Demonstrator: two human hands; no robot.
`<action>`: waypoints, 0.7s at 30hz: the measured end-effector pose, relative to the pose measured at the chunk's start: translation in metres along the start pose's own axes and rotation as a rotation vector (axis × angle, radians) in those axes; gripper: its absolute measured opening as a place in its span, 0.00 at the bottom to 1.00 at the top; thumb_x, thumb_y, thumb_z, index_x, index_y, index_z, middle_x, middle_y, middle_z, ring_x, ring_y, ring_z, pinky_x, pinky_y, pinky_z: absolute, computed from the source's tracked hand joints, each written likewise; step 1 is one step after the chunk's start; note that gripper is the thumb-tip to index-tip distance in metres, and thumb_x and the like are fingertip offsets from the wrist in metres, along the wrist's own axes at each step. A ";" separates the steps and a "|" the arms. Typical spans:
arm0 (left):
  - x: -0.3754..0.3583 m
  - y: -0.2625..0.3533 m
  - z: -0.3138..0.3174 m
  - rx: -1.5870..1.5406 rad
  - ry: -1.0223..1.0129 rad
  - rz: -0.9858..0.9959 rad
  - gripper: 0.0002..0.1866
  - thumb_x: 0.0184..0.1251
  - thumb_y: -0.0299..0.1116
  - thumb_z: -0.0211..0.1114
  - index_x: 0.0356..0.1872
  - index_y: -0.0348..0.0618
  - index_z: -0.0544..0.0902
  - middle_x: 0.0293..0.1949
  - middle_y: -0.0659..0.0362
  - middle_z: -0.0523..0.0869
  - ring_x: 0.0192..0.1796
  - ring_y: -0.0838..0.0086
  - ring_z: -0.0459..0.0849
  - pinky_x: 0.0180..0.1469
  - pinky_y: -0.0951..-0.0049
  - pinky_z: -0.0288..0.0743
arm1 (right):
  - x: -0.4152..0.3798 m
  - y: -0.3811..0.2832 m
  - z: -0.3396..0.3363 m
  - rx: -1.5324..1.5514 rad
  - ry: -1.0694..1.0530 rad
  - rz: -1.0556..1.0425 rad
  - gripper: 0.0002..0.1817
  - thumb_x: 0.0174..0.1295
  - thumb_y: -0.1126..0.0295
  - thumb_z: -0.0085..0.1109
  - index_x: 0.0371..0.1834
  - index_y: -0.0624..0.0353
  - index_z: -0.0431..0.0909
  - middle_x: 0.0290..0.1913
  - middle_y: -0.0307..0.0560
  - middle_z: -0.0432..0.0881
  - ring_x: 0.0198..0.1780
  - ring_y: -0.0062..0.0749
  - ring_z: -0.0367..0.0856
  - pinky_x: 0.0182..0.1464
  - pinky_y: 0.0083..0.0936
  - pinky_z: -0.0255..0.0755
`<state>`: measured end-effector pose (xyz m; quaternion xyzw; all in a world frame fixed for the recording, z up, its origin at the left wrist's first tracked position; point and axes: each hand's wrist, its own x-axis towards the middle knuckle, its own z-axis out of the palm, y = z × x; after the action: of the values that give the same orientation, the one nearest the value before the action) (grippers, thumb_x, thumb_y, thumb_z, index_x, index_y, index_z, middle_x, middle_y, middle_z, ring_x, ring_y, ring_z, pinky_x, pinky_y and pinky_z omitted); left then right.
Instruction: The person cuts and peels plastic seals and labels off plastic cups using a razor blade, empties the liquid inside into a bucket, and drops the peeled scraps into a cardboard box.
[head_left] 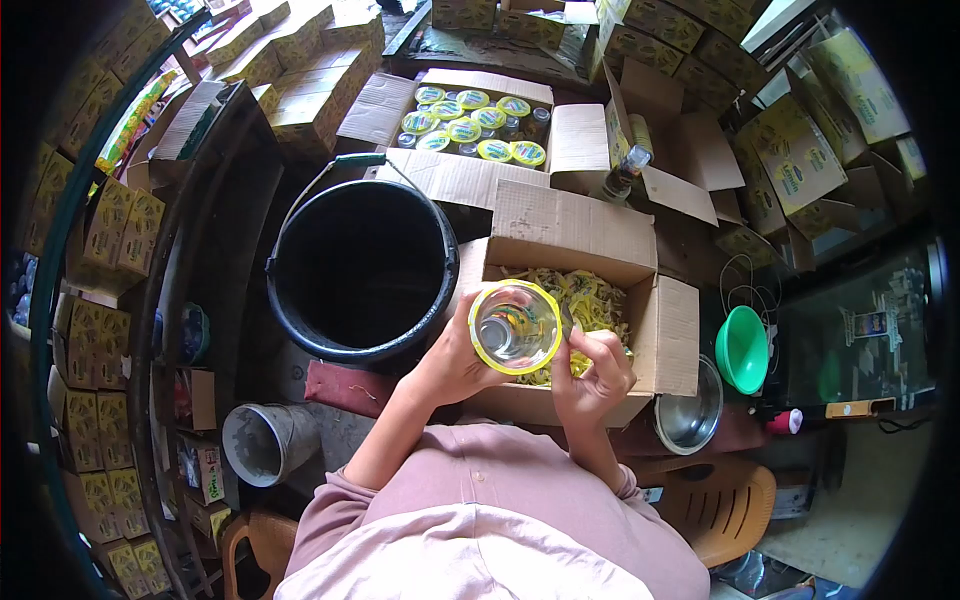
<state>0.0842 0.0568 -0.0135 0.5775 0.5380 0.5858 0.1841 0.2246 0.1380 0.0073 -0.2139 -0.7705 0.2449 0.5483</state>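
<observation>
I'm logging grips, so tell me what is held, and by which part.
The left hand holds a clear, yellow-rimmed container by its outer side. The right hand is close beside it; whether that hand grips anything cannot be told.

"How are the forearms (392,425) placed?"
"Both bare, reaching forward — angled toward each other."
"Beyond them?"
"Left hand (452,352) curled in a grip — right hand (595,385) close beside it, fingers (606,350) bent."

left fingers (461,325) hold a clear jar (512,330), right fingers (597,352) at its yellow rim (520,285)
</observation>
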 end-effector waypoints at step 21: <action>0.009 0.003 -0.011 -0.164 -0.215 0.022 0.36 0.39 0.27 0.68 0.55 0.38 0.64 0.51 0.52 0.67 0.54 0.65 0.72 0.59 0.69 0.65 | 0.011 0.008 -0.002 0.081 -0.083 0.007 0.13 0.40 0.84 0.64 0.32 0.61 0.81 0.23 0.43 0.78 0.23 0.27 0.76 0.25 0.19 0.68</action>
<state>0.0733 0.0584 -0.0042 0.6257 0.4591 0.5645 0.2812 0.2234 0.1513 0.0107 -0.1839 -0.7814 0.2865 0.5230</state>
